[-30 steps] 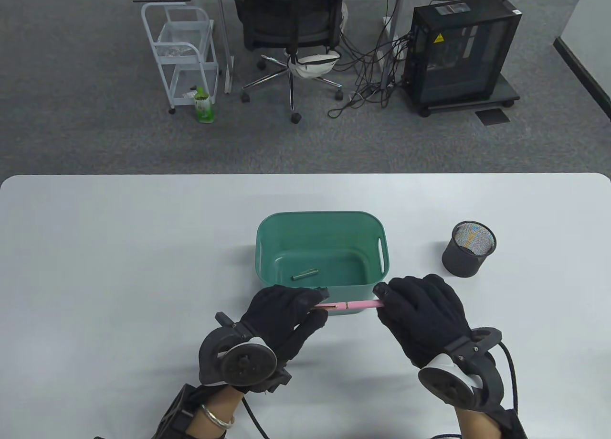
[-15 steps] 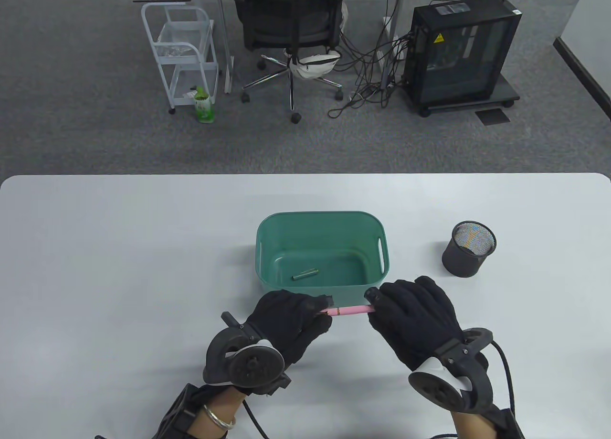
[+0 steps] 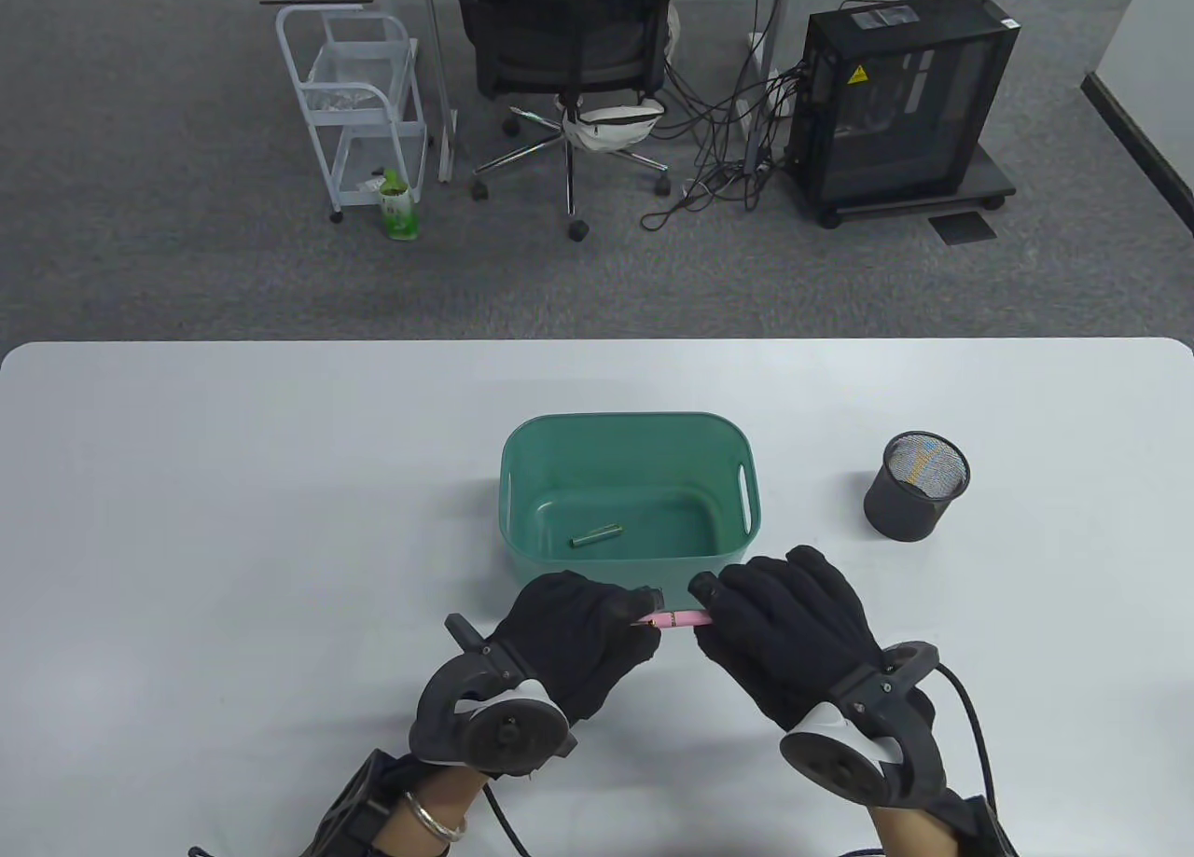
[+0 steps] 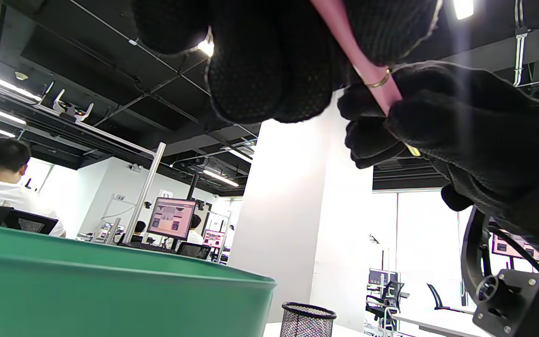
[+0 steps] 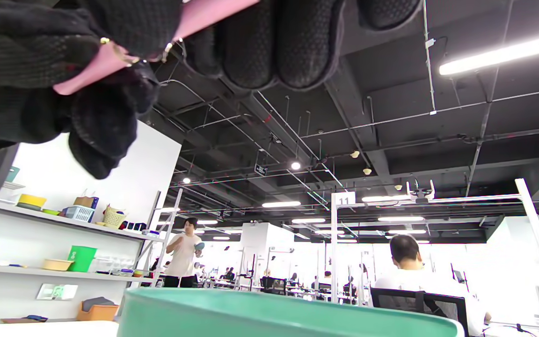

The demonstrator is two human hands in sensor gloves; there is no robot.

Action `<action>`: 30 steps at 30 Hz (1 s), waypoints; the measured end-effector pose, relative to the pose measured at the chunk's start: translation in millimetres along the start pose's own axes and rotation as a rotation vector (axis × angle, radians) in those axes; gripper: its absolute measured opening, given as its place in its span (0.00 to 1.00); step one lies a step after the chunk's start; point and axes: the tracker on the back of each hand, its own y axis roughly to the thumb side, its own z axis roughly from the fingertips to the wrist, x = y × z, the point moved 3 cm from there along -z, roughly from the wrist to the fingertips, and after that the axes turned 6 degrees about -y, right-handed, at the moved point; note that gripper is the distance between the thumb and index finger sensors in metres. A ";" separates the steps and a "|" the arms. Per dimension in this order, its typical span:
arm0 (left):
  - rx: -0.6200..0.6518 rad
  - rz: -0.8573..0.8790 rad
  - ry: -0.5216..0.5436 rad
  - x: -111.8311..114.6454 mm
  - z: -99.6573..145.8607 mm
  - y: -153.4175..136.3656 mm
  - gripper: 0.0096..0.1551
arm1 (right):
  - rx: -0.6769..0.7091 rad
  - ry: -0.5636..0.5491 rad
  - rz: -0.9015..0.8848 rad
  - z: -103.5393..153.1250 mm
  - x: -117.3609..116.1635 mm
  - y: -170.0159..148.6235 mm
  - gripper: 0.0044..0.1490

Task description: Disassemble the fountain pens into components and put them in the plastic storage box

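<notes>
While both hands hover just in front of the near wall of the green storage box (image 3: 630, 428), the table view shows the left hand (image 3: 583, 638) and the right hand (image 3: 784, 628) each curled round one end of a pink fountain pen (image 3: 679, 620), held level above the table (image 3: 187, 521) with only a short stretch of it showing between the gloves. One greenish pen part (image 3: 596, 535) already lies on the box floor, so the job looks early, and the step in hand seems to be pulling or twisting this pink pen apart. A black mesh pen cup (image 3: 916, 487) stands well to the right of the box, out of the way. From the left wrist view, the pen (image 4: 358, 56) runs down out of the left fingers (image 4: 269, 61) to a gold ring, just past which the right hand's fingertips (image 4: 419, 117) pinch it; the box wall (image 4: 110, 290) and the mesh cup (image 4: 308, 319) sit below. From the right wrist view, the pen (image 5: 110, 61) passes from the right fingers (image 5: 269, 42) into the left glove (image 5: 31, 75), above the box rim (image 5: 274, 304). Next, I judge, the hands must counter-rotate or draw apart at the ring, then carry the pieces over the near wall, the only thing in the way.
</notes>
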 end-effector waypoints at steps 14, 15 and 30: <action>0.038 0.043 -0.015 -3.9 -0.5 1.9 0.25 | 0.025 -0.005 -0.102 -1.2 3.1 -2.3 0.26; 0.041 0.047 -0.013 -4.5 -0.5 2.1 0.25 | 0.026 -0.009 -0.102 -1.3 4.4 -2.2 0.26; -0.113 0.105 0.178 -48.6 18.8 -38.5 0.25 | -0.082 -0.158 0.045 -0.8 45.5 -45.0 0.26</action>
